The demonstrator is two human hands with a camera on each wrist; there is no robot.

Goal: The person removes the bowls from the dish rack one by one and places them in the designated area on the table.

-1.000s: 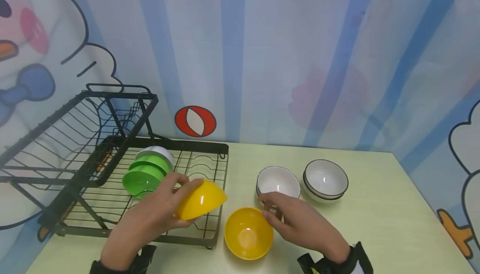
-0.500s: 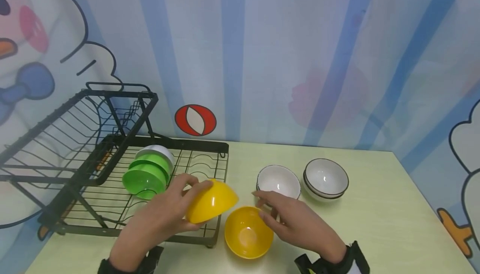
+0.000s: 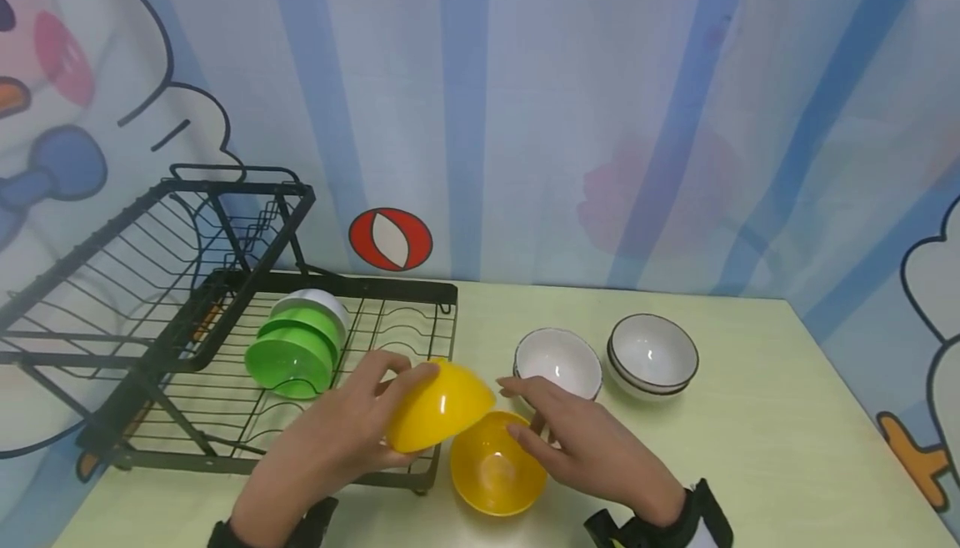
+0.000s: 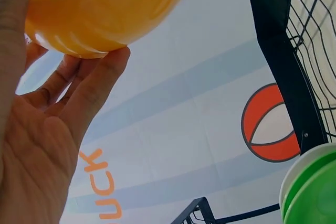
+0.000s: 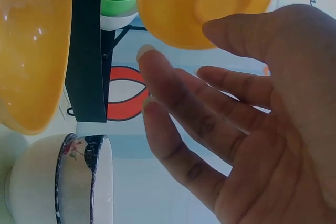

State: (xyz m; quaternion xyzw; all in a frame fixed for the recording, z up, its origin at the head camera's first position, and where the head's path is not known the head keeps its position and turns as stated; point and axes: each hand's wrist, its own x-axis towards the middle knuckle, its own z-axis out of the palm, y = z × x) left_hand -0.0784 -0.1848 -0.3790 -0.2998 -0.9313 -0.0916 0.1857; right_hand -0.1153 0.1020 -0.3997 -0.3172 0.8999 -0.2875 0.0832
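1. Racking looked partly done: two green bowls (image 3: 288,364) and a white bowl (image 3: 324,299) leaned in a row on the lower tier of the black wire dish rack (image 3: 393,289).
2. The glossy yellow bowl (image 3: 444,410) was off the tabletop (image 3: 795,439), tilted with its outside upward, in front of the rack's right-hand edge in the head view. The left hand (image 3: 352,423) gripped it, thumb and fingers on its sides.
3. The right hand (image 3: 585,444) held nothing, its fingers loosely bent and spread, close to both yellow bowls. Whether its thumb touched either one I could not tell.
4. Apparently outstanding: the second yellow bowl (image 3: 498,473), upright on the tabletop, plus the left white stack (image 3: 557,360) and right white stack (image 3: 652,352), both dark-rimmed. The stacks' exact counts were unclear.
5. Bare wires right of the green bowls offered room in the rack, though its raised right edge needed clearing.
6. Space between the hands was tight: the held bowl overlapped the second one's rim in view, near the right fingertips. The tabletop offered more room right of the stacks; behind them, the patterned backdrop (image 3: 536,114) bounded it.
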